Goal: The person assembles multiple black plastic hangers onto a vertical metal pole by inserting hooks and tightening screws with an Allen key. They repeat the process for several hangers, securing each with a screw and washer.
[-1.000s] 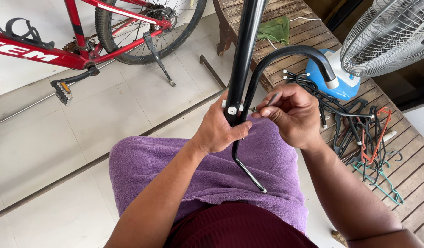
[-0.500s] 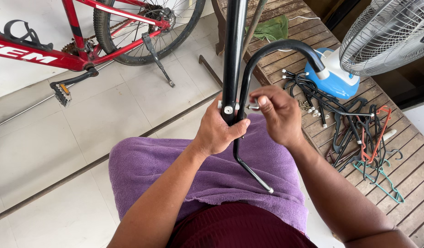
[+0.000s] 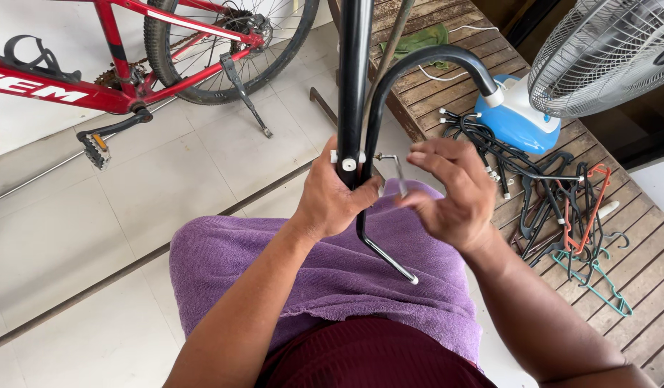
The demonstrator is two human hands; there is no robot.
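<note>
head view, steeply downward, close over lap (image 3: 332, 287)

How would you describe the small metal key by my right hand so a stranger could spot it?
Find the upright black tube gripped by the left hand. Just right of it, before the right hand's fingertips, a thin silver L-shaped key sticks out sideways, the only shiny bent piece there.
</note>
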